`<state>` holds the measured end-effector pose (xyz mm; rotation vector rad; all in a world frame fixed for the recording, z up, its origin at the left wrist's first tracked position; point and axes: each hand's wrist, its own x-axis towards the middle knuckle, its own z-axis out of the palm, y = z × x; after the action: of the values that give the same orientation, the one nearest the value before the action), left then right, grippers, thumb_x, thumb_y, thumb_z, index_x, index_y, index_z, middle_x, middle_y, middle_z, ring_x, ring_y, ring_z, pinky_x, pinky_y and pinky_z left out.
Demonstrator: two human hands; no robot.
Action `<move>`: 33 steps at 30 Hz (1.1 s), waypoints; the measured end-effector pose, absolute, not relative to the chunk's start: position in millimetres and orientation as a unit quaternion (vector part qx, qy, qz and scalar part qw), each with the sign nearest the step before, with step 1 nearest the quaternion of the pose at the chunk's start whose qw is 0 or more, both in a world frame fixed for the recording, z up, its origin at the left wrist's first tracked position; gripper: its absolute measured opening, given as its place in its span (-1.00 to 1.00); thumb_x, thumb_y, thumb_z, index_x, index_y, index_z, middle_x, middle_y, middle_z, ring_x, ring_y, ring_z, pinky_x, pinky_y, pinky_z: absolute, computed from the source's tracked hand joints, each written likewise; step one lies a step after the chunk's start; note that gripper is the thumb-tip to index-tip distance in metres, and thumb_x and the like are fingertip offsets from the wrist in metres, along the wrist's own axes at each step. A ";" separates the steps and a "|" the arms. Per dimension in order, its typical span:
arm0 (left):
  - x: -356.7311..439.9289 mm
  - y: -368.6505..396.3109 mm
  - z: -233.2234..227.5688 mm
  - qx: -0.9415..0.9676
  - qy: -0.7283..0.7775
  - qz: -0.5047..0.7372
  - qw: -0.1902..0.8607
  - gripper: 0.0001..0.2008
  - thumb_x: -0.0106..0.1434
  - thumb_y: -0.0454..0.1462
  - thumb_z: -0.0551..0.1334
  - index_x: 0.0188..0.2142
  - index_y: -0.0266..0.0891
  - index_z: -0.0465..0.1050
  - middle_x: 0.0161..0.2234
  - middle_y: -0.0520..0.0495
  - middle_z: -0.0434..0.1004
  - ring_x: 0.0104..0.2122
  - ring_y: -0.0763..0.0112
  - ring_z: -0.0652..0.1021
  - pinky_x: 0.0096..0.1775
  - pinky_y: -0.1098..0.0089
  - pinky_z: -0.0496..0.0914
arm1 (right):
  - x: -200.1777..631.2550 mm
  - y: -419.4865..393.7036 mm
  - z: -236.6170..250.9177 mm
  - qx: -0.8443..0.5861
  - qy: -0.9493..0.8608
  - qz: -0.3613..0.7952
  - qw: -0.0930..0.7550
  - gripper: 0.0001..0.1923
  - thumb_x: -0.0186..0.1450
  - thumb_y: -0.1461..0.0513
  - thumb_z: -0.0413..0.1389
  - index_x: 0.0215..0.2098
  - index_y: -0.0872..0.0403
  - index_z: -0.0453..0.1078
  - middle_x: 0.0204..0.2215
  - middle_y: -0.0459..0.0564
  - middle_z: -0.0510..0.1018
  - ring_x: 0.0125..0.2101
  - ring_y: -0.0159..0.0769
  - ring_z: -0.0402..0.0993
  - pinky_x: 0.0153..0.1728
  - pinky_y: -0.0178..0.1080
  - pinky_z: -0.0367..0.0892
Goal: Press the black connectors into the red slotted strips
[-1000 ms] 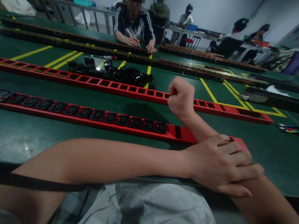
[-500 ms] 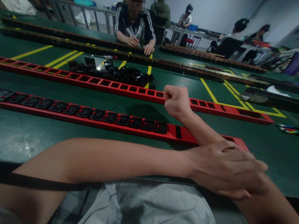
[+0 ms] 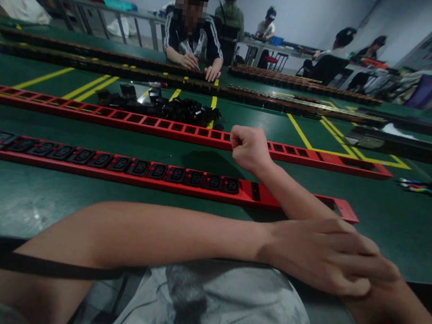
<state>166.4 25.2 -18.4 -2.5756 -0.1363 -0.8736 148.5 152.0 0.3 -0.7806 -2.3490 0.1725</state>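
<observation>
My right hand (image 3: 248,148) is a closed fist, stretched out over the green table between two long red socket strips. Nothing shows inside it. My left hand (image 3: 323,255) lies across my right forearm near the table's front edge, fingers wrapped on the arm. The near red strip (image 3: 119,167) carries several black sockets, with empty slots at its right end under my forearm. The far red strip (image 3: 145,122) has empty slots along its length. A pile of loose black sockets (image 3: 167,106) lies just behind the far strip.
More dark strips (image 3: 94,54) line the back of the green table (image 3: 411,232), which bears yellow lines. A person in a striped black jacket (image 3: 188,40) works opposite me. Other people sit at tables behind. Small coloured items (image 3: 417,186) lie at the right.
My right fist has dropped lower and drifted left, toward the far red strip. My left hand has slid down my right forearm toward the elbow.
</observation>
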 end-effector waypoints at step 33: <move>162.0 28.0 -1.4 -0.962 -0.066 -0.255 0.068 -0.51 0.40 -0.40 -0.13 0.24 -0.45 0.29 0.23 -0.06 0.35 0.25 0.52 0.32 0.28 0.57 0.07 | 148.2 153.9 -1.7 -0.285 -0.907 0.081 0.299 -0.82 -0.11 0.46 -0.07 -0.64 0.07 0.12 -0.63 -0.14 0.25 -0.55 -0.40 0.14 -0.48 -0.29 -0.07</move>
<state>162.0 28.0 -1.4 -2.8985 -0.2000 -0.7696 148.2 153.9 -1.7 -0.7563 -2.4095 0.2152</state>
